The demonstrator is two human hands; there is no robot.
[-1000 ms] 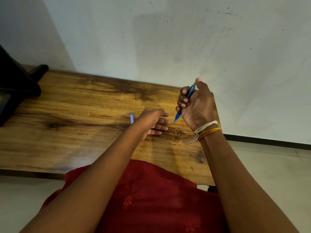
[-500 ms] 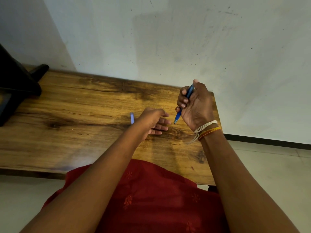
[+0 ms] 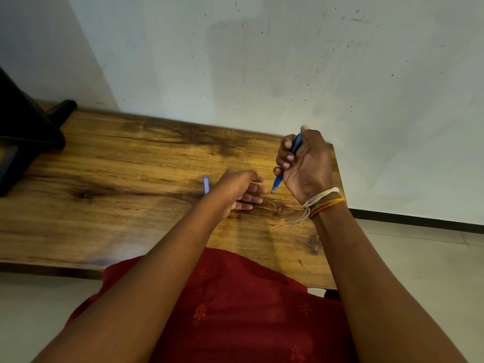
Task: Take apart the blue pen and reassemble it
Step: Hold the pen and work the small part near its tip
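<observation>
nearest the camera, a red garment with small embroidered flowers fills the bottom middle, and 2 bare forearms reach from there out over a wooden table with dark grain patches. pale floor tiles show at the near left and near right of the table.

farther out, at the table's middle, the left hand rests on the wood with its fingers loosely extended toward the right, holding nothing that can be seen. just to its left, partly behind the wrist, a small pale-blue pen piece lies on the table; whether the hand touches it cannot be told.

to the right, near the table's right edge, the right hand stands upright in a fist, fingers curled round the blue pen. the pen is tilted, its tip pointing down and left, just above or on the wood close to the left hand's fingertips, while its upper end sticks up past the thumb. a white thread and a yellow-and-red thread band circle the right wrist.

at the far left, a black object sits on the table's corner, cut off by the frame. beyond everything, a pale wall with small dark specks rises behind the table, with a dark skirting strip along its base at the right.

no writing or brand mark can be read on anything, and no container is in view.
</observation>
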